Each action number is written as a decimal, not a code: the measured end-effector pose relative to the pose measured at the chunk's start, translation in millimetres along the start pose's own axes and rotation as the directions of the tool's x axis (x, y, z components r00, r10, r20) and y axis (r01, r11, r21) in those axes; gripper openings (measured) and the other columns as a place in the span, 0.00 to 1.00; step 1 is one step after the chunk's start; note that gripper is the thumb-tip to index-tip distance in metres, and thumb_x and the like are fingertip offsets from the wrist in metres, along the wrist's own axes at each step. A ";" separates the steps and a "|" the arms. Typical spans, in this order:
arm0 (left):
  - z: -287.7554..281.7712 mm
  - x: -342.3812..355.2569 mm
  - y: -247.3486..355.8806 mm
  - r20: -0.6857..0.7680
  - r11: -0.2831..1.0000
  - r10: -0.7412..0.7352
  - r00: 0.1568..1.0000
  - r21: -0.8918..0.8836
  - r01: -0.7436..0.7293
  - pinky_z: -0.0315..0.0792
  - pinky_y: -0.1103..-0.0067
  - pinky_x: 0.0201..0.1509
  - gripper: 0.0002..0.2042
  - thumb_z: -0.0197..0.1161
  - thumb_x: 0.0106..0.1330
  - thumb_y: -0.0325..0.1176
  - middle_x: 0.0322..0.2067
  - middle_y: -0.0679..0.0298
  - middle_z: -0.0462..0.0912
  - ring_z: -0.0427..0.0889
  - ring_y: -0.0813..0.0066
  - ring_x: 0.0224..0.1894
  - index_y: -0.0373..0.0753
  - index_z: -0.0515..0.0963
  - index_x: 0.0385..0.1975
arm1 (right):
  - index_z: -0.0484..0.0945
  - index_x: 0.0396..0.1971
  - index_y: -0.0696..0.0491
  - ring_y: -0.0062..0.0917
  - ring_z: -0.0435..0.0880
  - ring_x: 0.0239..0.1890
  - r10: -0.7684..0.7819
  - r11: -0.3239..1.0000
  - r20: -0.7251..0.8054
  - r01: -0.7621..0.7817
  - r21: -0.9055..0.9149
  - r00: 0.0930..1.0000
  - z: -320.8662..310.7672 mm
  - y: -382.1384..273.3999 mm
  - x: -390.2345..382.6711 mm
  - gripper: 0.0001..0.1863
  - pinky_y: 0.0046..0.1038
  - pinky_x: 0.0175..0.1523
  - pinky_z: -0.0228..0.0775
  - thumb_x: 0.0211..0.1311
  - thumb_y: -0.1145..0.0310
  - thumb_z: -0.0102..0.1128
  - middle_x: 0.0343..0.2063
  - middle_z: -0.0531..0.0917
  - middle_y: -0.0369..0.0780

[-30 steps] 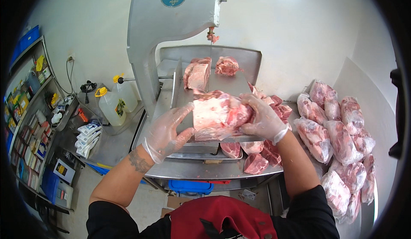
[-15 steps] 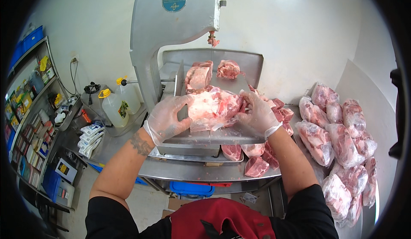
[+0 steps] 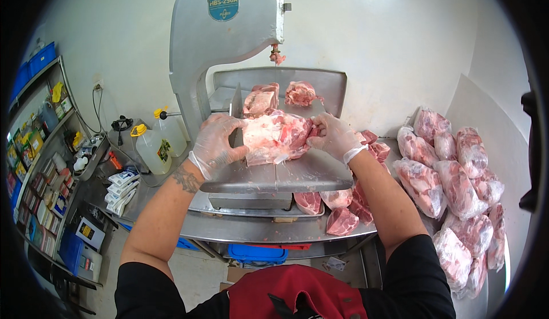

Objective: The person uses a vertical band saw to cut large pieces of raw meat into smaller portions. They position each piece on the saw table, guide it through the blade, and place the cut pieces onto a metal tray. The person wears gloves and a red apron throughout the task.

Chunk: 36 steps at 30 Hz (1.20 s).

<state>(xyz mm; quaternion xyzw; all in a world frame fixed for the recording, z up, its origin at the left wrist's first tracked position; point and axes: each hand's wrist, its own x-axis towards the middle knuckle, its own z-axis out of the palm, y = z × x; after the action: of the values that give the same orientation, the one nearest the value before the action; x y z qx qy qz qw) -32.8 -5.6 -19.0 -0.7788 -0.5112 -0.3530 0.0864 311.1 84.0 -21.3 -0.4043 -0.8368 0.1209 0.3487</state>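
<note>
A large slab of raw pink meat [image 3: 274, 138] rests on the steel saw table [image 3: 297, 176] of a grey band saw [image 3: 223, 39]. My left hand [image 3: 216, 143], in a clear glove, grips the slab's left end. On the right end lies my gloved right hand [image 3: 333, 137], fingers closed over the meat. The blade runs down just behind the slab. Two cut meat pieces [image 3: 280, 96] lie farther back on the table.
Bagged meat chunks [image 3: 452, 182] are piled on the counter at right. Cut pieces [image 3: 337, 210] sit on the lower steel shelf below the saw table. Plastic jugs with yellow caps [image 3: 151, 147] stand at left, beside cluttered shelves [image 3: 40, 164]. A blue crate [image 3: 257, 254] is underneath.
Both hands carried the slab from a raised position near me down and forward onto the saw table, toward the blade.
</note>
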 end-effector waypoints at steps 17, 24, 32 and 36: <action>0.3 32.2 12.7 -0.037 0.903 -0.358 0.933 0.241 0.356 0.72 0.64 0.73 0.39 0.83 0.51 0.49 0.59 0.56 0.80 0.75 0.51 0.67 0.37 0.77 0.62 | 0.81 0.56 0.55 0.43 0.88 0.54 0.098 0.979 -0.019 -0.100 -0.180 0.995 9.6 8.3 39.1 0.29 0.39 0.60 0.80 0.56 0.61 0.79 0.49 0.89 0.50; -3.7 62.3 23.3 0.035 0.802 -0.523 0.852 0.357 0.478 0.76 0.62 0.70 0.40 0.83 0.54 0.53 0.63 0.50 0.80 0.79 0.50 0.67 0.35 0.76 0.62 | 0.80 0.59 0.55 0.45 0.87 0.58 0.164 0.969 0.000 -0.161 -0.190 0.986 12.2 16.3 60.0 0.31 0.39 0.65 0.78 0.57 0.59 0.79 0.53 0.88 0.50; 1.3 88.6 13.6 0.054 0.736 -0.623 0.780 0.377 0.562 0.80 0.62 0.64 0.40 0.81 0.55 0.56 0.57 0.50 0.86 0.86 0.53 0.61 0.35 0.77 0.61 | 0.79 0.60 0.53 0.44 0.86 0.59 0.186 0.950 -0.040 -0.190 -0.246 0.982 22.7 28.7 84.5 0.33 0.37 0.67 0.77 0.57 0.57 0.80 0.55 0.88 0.48; 6.2 102.0 4.4 0.076 0.714 -0.645 0.760 0.414 0.565 0.81 0.62 0.62 0.37 0.77 0.59 0.59 0.54 0.51 0.89 0.88 0.54 0.59 0.36 0.78 0.60 | 0.79 0.60 0.53 0.44 0.86 0.60 0.229 0.918 -0.032 -0.227 -0.327 0.973 23.3 27.3 96.6 0.31 0.39 0.67 0.77 0.60 0.54 0.78 0.55 0.88 0.48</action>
<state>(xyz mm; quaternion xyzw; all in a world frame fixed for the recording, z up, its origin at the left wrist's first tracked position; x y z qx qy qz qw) -2.8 70.4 42.6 -0.5699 -0.8014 -0.1735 0.0532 269.9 176.9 -4.5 -0.5509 -0.7937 0.0211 0.2570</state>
